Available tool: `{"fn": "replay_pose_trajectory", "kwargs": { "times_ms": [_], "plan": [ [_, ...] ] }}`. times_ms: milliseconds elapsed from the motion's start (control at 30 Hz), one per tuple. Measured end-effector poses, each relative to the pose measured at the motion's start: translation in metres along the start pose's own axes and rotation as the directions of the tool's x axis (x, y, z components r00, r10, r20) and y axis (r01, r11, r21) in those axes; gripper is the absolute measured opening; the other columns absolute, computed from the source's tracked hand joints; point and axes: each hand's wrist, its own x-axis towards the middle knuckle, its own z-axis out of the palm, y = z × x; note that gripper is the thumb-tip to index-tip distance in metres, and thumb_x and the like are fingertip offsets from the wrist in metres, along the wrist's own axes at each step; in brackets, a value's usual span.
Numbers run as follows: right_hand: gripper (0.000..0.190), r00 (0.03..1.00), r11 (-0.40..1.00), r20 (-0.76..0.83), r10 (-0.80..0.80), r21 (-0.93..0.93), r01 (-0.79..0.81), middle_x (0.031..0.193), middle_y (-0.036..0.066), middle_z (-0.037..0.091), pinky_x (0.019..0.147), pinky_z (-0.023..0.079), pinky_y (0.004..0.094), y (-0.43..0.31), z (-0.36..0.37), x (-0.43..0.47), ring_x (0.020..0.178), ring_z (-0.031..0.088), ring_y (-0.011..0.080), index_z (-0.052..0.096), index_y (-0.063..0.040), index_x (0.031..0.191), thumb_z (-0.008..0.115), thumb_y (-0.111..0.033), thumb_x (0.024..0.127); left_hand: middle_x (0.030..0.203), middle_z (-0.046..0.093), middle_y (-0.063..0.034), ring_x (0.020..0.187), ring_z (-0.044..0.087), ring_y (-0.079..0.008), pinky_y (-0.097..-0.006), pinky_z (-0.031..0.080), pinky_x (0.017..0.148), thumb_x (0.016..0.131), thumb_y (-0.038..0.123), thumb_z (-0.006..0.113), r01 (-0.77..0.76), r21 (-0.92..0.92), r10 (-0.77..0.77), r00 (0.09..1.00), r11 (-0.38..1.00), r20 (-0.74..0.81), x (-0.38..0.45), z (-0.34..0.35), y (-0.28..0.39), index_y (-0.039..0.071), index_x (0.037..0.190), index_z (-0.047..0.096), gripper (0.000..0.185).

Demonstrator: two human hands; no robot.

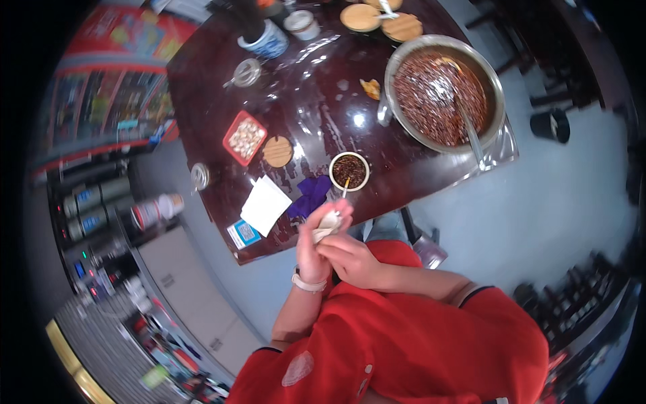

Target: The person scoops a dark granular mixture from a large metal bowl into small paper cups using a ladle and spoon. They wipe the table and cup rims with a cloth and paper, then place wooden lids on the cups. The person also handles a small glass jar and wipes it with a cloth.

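Note:
My left hand (312, 250), with a pale band at its wrist, is curled around a crumpled white tissue or cloth (329, 223). The fingers of my right hand (355, 259) press against the lower end of this same white piece, both hands meeting just off the table's near edge. Beyond my fingertips stands a small cream bowl (330, 174) of dark chili sauce, with a spoon handle (346, 188) leaning out toward me. A purple cloth (314, 194) lies bunched left of the bowl. Beside it are white paper napkins (265, 206), partly covering a card with a printed code (245, 233).
A large steel pot (497, 96) of chili sauce, a ladle (471, 132) in it, stands at the table's right. Left are a red tray (226, 136) of pale pieces, a wooden lid (277, 151) and glass jars (247, 72). A dustpan-like object (430, 250) is beneath the near edge.

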Motion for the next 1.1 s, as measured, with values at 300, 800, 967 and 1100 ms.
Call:
{"fn": "replay_pose_trajectory", "kwargs": {
  "times_ms": [300, 800, 967, 1100],
  "plan": [
    [0.022, 0.976, 0.982, -0.158, -0.149, -0.136, 0.128, 0.1, 0.005, 0.059, 0.073, 0.054, 0.0311, 0.005, -0.014, 0.002, 0.085, 0.062, 0.0223, 0.065, -0.003, 0.095, 0.063, -0.004, 0.073, 0.156, 0.015, -0.0241, 0.143, 0.022, -0.0401, -0.0516, 0.019, 0.116, 0.093, 0.07, 0.02, 0.037, -0.307, -0.047, 0.998, 0.951, -0.028, -0.001, 0.038, 0.007, 0.009, 0.153, 0.013, 0.086],
    [0.017, 0.593, 0.737, -0.483, 0.645, 0.189, -0.648, 0.087, 0.019, 0.067, 0.074, 0.052, 0.0416, 0.163, -0.134, -0.089, 0.083, 0.067, 0.0352, 0.068, -0.004, 0.095, 0.058, 0.0, 0.082, 0.129, 0.051, -0.0181, 0.12, 0.049, -0.0304, -0.0411, 0.037, 0.104, 0.081, 0.006, 0.07, 0.047, 0.99, 0.061, 0.997, -0.136, -0.039, 0.122, -0.146, -0.042, -0.001, 0.134, 0.046, 0.058],
    [0.034, 0.51, 0.809, -0.722, 0.469, 0.118, -0.576, 0.11, 0.018, 0.063, 0.09, 0.048, 0.0364, 0.191, -0.151, -0.085, 0.102, 0.062, 0.0309, 0.054, 0.0, 0.122, 0.049, 0.003, 0.089, 0.122, 0.055, -0.0166, 0.109, 0.055, -0.0298, -0.0386, 0.045, 0.092, 0.081, 0.001, 0.065, -0.074, 0.997, 0.28, 0.958, 0.036, 0.061, 0.138, -0.149, -0.064, -0.003, 0.128, 0.052, 0.048],
    [0.049, 0.489, 0.75, -0.821, 0.296, -0.117, -0.651, 0.126, 0.021, 0.048, 0.101, 0.039, 0.0433, 0.179, -0.146, -0.075, 0.117, 0.047, 0.0386, 0.045, 0.0, 0.129, 0.055, 0.005, 0.082, 0.124, 0.056, -0.0208, 0.112, 0.056, -0.0358, -0.0451, 0.045, 0.098, 0.074, 0.007, 0.073, 0.113, 0.933, 0.52, 0.85, -0.342, 0.088, 0.167, -0.159, -0.059, -0.004, 0.124, 0.052, 0.055]
  ]
}}
